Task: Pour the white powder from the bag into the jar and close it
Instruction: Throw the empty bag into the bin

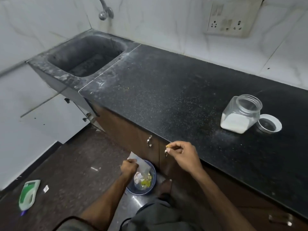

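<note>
Open jar (240,114), part-filled with white powder, standing on the bench (175,90) beside its lid (269,123); left hand (129,168), fingers clamped on the emptied bag (141,165) over a floor bin (141,180), right hand (181,155) pinching a scrap: left uncapped, the jar risks being knocked and spilling.

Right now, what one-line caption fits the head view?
Left hand drops the emptied bag into a blue bin; the jar sits open beside its lid.

Jar (240,114) stands on the bench (166,90) toward its right end, lid (269,123) just right of it; sink (86,55) at the left end; bin (141,179) on the floor below the front edge.
</note>
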